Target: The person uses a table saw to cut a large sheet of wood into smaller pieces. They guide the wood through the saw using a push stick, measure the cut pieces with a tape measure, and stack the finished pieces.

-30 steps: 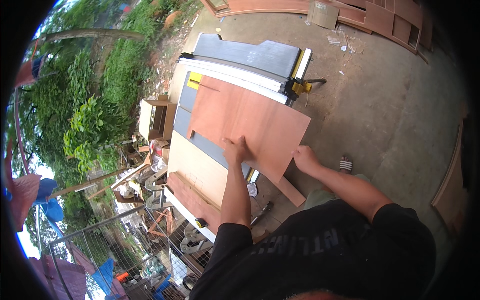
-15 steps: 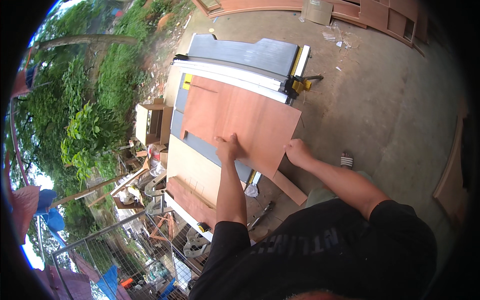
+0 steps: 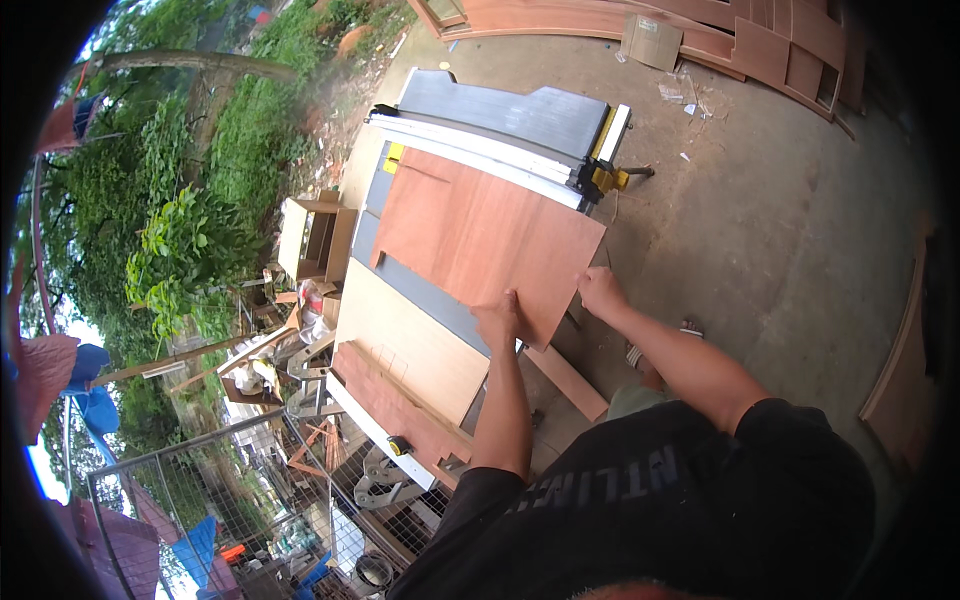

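A reddish plywood sheet (image 3: 470, 230) lies flat on a table saw (image 3: 500, 105), beside its white rail. My left hand (image 3: 500, 315) rests on the sheet’s near-left edge, thumb and forefinger spread. At the right edge my right hand (image 3: 600, 292) pinches the sheet. A pale board (image 3: 405, 335) lies left of it, with a reddish strip bearing a small yellow-and-black tape measure (image 3: 398, 445). Another reddish strip (image 3: 565, 383) sticks out below the sheet.
Stacked panels (image 3: 775, 45) and a cardboard piece (image 3: 650, 42) lie beyond the saw on concrete floor (image 3: 760, 250). A wooden box (image 3: 315, 240), scrap wood and a wire fence (image 3: 200, 500) are on the left, before greenery. Another board (image 3: 895, 380) is at far right.
My left hand has slid toward me and rightward, to the near corner part of the sheet. My right hand keeps its pinch. The view has shifted slightly.
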Motion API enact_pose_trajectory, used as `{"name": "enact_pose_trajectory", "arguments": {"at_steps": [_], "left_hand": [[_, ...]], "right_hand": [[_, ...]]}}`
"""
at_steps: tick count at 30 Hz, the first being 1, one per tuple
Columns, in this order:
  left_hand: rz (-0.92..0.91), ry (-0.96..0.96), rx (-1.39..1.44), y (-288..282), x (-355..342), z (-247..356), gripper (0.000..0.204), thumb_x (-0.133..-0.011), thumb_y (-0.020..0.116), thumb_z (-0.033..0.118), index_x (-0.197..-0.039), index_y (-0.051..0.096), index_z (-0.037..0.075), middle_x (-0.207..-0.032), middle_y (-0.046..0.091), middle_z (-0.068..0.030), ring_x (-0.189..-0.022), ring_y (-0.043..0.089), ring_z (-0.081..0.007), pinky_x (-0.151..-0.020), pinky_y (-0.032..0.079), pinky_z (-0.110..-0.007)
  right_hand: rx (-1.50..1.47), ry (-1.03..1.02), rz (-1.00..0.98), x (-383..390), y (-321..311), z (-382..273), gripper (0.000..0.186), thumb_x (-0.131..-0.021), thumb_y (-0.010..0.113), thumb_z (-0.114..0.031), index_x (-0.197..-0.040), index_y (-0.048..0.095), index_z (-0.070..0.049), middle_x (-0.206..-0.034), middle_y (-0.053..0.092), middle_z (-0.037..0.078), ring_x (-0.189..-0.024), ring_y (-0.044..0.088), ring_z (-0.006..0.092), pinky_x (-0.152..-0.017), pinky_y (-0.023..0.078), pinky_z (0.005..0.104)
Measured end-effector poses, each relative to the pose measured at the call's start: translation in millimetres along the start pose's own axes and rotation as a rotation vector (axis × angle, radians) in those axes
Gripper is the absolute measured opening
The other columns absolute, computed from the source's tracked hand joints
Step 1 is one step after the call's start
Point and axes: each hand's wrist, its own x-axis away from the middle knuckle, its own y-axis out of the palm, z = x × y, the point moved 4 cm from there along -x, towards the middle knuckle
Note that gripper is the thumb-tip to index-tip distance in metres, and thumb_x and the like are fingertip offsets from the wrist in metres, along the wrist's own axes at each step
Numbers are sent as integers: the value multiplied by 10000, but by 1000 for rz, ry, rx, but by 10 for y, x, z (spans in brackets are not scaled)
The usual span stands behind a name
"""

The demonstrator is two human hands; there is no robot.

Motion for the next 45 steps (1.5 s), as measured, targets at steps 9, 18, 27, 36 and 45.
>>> {"name": "enact_pose_trajectory", "arguments": {"at_steps": [9,18,27,36,45], "left_hand": [[77,174,-82,22,-164,-17,1039,-854,720,521,-1501,237,-132,-1370,508,-375,-1272,529,-479,-1082,424,-467],[87,222,-134,-100,-261,104,910,-882,685,516,-1538,304,13,-1361,556,-312,-1253,551,-464,-1058,440,-481],[70,191,-193,-155,-528,114,915,-881,671,546,-1530,313,11,-1358,567,-296,-1251,552,-465,-1053,443,-489],[88,212,-187,-205,-716,217,905,-885,668,544,-1524,324,3,-1346,586,-278,-1229,570,-461,-1036,461,-488],[13,99,-44,-363,-186,346,798,-807,767,514,-1455,496,134,-1563,208,-336,-1247,517,-499,-1001,502,-497]], "right_hand": [[67,-45,42,40,-95,-201,380,-927,557,-280,-837,685,66,-888,667,302,-891,662,470,-795,520,535],[90,18,-2,-163,56,-257,393,-919,562,-297,-862,694,69,-920,675,307,-924,669,463,-827,522,524],[124,44,-20,-333,194,-385,389,-908,558,-284,-893,708,74,-957,683,317,-953,674,465,-860,527,521],[186,63,-86,-745,460,-229,314,-879,564,-209,-873,719,63,-909,702,300,-919,709,410,-780,568,469],[-130,172,5,-717,465,-419,246,-912,555,-192,-736,590,-24,-568,559,72,-431,520,178,-393,357,357]]}}
